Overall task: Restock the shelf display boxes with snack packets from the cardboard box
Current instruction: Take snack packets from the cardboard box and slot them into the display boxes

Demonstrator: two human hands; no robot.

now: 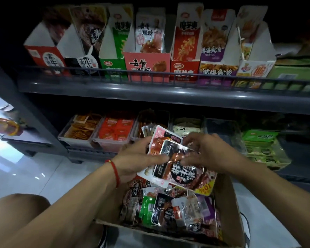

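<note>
A brown cardboard box [227,208] sits low in front of me, holding several mixed snack packets [168,208]. Above it I hold a fanned stack of packets [172,158] in both hands. My left hand [138,161] grips the stack's left side, thumb across the front. My right hand [209,153] pinches its right edge. The top packets are black and pink with red meat pictures. On the upper shelf stands a row of open display boxes [147,67]: red, black, green, pink, purple and white ones.
The grey shelf rail [168,90] runs across the middle. The lower shelf holds clear plastic bins [115,133] of red and orange packets, and green boxes [259,145] at the right. White tiled floor [25,169] lies to the left. My knee [18,204] is bottom left.
</note>
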